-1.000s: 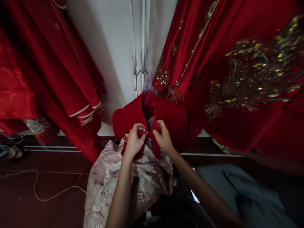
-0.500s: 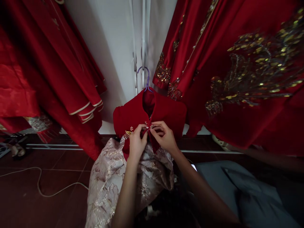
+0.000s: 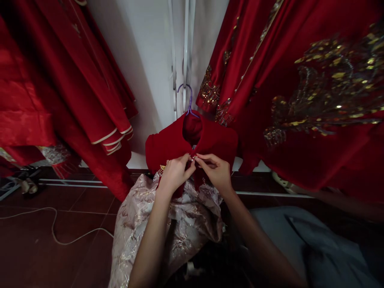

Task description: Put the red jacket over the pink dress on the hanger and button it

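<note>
A short red jacket point(image 3: 168, 145) hangs from a purple hanger point(image 3: 190, 100), its collar parted at the neck. My left hand point(image 3: 176, 174) is at the jacket's front edge just below the collar, thumb and forefinger pinched together. My right hand point(image 3: 216, 173) pinches from the other side, and the fingertips of both hands nearly meet. Between them show small shiny beads of the front fastening point(image 3: 193, 157), mostly hidden by the fingers. A gold beaded ornament point(image 3: 162, 169) shows beside my left hand. Pale shimmering brocade fabric point(image 3: 135, 224) lies bunched below the jacket.
Long red garments point(image 3: 99, 100) with pale trim hang at left. More red garments point(image 3: 255, 116) with gold sequins hang at right. Behind is a white wall point(image 3: 141, 48). A white cable point(image 3: 55, 224) runs over the dark tiled floor, and a grey-blue cushioned surface point(image 3: 276, 232) is at lower right.
Both hands have shifted slightly up the jacket front, and their fingertips have come closer together. The left hand has turned, showing more of its back. The view has moved a little.
</note>
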Available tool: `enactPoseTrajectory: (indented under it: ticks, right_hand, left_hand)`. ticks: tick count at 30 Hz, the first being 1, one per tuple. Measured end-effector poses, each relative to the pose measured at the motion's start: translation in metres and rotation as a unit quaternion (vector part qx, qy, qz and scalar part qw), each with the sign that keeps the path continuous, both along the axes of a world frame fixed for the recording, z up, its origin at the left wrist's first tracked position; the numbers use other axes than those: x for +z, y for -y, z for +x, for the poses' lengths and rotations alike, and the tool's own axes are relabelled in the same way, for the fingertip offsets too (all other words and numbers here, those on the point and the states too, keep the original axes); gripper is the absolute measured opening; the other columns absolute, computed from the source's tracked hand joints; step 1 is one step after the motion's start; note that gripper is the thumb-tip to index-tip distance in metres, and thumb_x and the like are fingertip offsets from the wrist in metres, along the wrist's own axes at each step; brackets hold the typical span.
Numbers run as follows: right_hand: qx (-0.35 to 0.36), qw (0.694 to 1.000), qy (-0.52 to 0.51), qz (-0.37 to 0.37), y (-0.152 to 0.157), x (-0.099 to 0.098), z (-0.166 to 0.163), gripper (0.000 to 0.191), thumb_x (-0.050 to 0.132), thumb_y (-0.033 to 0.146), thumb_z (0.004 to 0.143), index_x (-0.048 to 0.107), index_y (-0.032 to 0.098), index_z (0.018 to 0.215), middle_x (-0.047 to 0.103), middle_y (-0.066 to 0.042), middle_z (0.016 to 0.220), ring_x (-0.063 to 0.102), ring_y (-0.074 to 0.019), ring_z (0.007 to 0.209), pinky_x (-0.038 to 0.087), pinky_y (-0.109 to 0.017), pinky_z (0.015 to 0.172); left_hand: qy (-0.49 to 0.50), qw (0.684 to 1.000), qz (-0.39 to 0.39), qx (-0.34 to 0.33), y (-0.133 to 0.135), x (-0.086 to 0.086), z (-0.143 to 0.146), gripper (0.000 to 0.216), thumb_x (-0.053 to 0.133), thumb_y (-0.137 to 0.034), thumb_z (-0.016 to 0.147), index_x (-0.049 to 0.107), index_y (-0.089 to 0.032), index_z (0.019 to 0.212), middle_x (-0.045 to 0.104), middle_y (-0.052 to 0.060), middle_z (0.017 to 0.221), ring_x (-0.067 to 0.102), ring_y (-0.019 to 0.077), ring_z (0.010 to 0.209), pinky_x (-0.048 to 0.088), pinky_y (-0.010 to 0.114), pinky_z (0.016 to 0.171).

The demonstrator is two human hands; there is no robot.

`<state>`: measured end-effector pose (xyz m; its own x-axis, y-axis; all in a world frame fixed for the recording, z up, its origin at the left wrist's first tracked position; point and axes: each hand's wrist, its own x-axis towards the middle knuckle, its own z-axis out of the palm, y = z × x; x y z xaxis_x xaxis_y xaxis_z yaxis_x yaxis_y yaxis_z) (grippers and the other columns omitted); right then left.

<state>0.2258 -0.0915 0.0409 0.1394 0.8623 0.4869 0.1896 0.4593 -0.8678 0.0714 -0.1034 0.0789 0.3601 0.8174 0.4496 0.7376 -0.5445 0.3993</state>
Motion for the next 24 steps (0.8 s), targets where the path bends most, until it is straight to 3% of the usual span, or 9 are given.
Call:
enactPoseTrajectory:
  ticks: [7,24]
  right_hand:
    - [0.033,0.999,-0.036,-0.015,-0.0003,-0.0027,0.0012,0.030,0.070,0.035,0.070,0.070,0.021,0.097,0.070,-0.006,0.099,0.068,-0.0202,0.084,0.059,-0.034,0.073]
    - [0.062,0.997,-0.019,-0.035,-0.0077,-0.0028,0.0097,0.034,0.073,0.032,0.067,0.069,0.019,0.098,0.070,-0.007,0.100,0.068,-0.0215,0.086,0.058,-0.038,0.079]
  left_hand:
    - [-0.062,0.998,-0.005,0.021,-0.0010,0.0023,0.0020,0.018,0.044,-0.029,0.087,0.054,-0.019,0.098,0.067,0.006,0.087,0.065,0.0205,0.076,0.044,0.026,0.065]
    - [-0.050,0.998,0.012,-0.032,-0.0069,0.0018,-0.0013,0.015,0.043,-0.029,0.088,0.054,-0.019,0.090,0.064,0.005,0.076,0.061,0.0189,0.066,0.041,0.025,0.060]
